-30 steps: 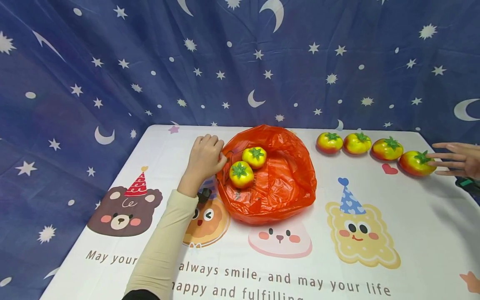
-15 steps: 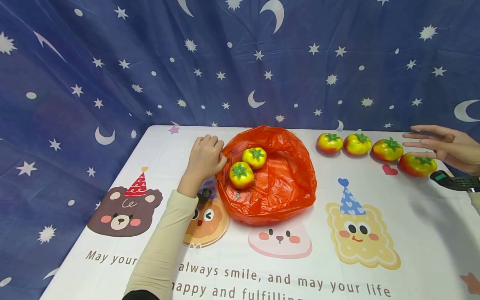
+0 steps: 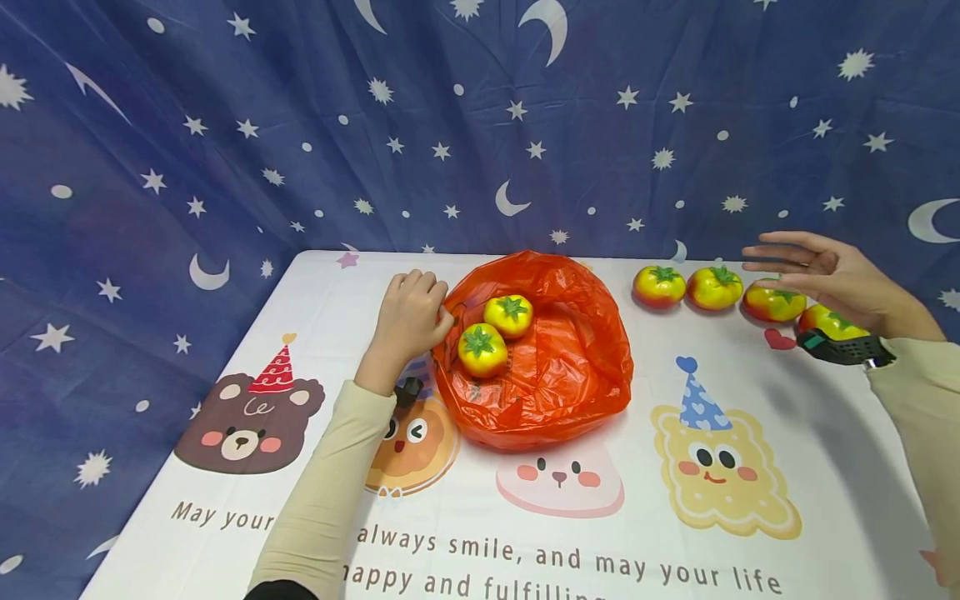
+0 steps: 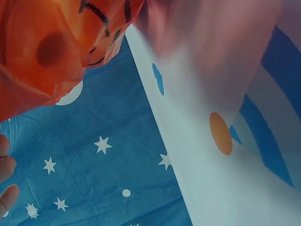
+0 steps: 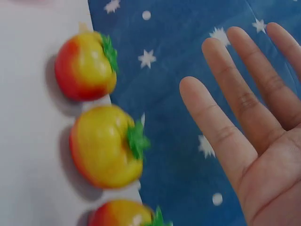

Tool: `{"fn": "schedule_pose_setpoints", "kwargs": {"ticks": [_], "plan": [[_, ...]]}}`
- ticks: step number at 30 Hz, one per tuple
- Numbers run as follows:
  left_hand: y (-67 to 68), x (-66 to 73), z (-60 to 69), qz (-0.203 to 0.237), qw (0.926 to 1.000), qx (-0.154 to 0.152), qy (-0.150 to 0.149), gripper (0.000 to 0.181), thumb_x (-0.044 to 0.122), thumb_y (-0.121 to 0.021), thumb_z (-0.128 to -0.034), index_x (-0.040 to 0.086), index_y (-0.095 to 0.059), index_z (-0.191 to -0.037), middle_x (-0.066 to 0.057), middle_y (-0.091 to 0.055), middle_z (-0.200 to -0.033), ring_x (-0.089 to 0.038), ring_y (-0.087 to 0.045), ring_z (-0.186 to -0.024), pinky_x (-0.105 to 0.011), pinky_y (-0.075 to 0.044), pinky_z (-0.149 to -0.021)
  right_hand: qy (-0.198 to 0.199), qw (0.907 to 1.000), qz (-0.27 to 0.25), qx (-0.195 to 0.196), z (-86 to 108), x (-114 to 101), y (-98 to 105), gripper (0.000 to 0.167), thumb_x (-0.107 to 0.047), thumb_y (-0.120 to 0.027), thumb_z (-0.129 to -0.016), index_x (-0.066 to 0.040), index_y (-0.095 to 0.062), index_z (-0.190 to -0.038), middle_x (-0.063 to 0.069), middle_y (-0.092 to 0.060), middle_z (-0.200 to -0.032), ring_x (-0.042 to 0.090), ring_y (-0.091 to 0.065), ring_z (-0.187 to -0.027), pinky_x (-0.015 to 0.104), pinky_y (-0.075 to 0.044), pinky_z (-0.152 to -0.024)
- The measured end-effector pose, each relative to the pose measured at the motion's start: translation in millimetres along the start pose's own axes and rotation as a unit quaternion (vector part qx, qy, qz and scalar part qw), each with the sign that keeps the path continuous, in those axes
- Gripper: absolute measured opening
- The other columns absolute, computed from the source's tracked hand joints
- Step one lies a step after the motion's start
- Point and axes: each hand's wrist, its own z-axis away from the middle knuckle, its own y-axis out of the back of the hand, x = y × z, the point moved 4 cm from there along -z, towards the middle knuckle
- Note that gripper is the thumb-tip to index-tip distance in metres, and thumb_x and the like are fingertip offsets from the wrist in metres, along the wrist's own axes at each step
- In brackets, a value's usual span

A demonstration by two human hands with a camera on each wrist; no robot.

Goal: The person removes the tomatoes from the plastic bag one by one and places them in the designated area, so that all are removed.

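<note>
Head view: the red bag [image 3: 558,358] sits by the middle of the tabletop's [image 3: 337,317] back edge, its mouth spread upward. Inside it, towards the left wall, lie two fruits, the rear one [image 3: 508,316] and the front one [image 3: 483,350], close together, green leaves up.

Left hand [image 3: 408,312] is at the bag's left rim, fingers curled and thumb against the plastic, holding the rim; the exact pinch is hidden. In the left wrist view the bag fills the upper left corner, with a few fingertips [image 4: 8,197] at the frame's left side.

Four more fruits stand in a row near the tabletop's back right corner: the first [image 3: 659,287] and second [image 3: 714,288] along the back edge, the third [image 3: 768,308] and fourth [image 3: 832,327] slanting towards the right edge. Right hand [image 3: 851,275] is over the last two, partly covering them, its fingers straight and spread. The right wrist view shows those fingers apart from the three fruits in sight, the lowest cut off by the frame.

Beige sleeves [image 3: 318,492] cover both arms. A heart print [image 3: 780,338] lies just before the row. Behind the back edge hangs a blue curtain [image 3: 420,125] with white stars and moons.
</note>
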Motion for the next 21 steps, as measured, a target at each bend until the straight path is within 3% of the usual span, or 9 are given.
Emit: {"fn": "schedule_pose_setpoints", "kwargs": {"ticks": [11, 18, 21], "plan": [[-0.2, 0.3, 0.0, 0.000, 1.0000, 0.002, 0.000, 0.007, 0.012, -0.053, -0.0719, 0.005, -0.055, -0.072, -0.009, -0.051, -0.068, -0.028, -0.051, -0.070, -0.041, -0.042, -0.071, 0.003, 0.9991, 0.026, -0.034, -38.9, -8, -47, 0.053, 0.009, -0.048, -0.089, -0.010, -0.043, -0.138, -0.011, -0.061, -0.124, -0.001, -0.059, -0.111, 0.016, -0.051, -0.081], [0.5, 0.8, 0.3, 0.001, 1.0000, 0.008, -0.004, 0.007, 0.011, -0.053, -0.0715, 0.005, -0.055, -0.071, -0.009, -0.051, -0.067, -0.028, -0.050, -0.069, -0.041, -0.042, -0.070, -0.024, 0.9964, 0.076, -0.030, -64.9, -12, -82, 0.050, -0.001, -0.057, -0.088, -0.016, -0.047, -0.135, -0.013, -0.061, -0.123, -0.002, -0.059, -0.109, 0.018, -0.053, -0.079], [1.1, 1.1, 0.1, 0.000, 0.9999, 0.009, -0.005, 0.007, 0.011, -0.053, -0.0715, 0.005, -0.055, -0.071, -0.009, -0.051, -0.068, -0.028, -0.050, -0.069, -0.040, -0.041, -0.070, -0.026, 0.9963, 0.071, -0.042, -74.5, -11, -97, 0.050, -0.002, -0.057, -0.088, -0.015, -0.047, -0.135, -0.010, -0.061, -0.125, 0.001, -0.059, -0.110, 0.020, -0.053, -0.081]]}}
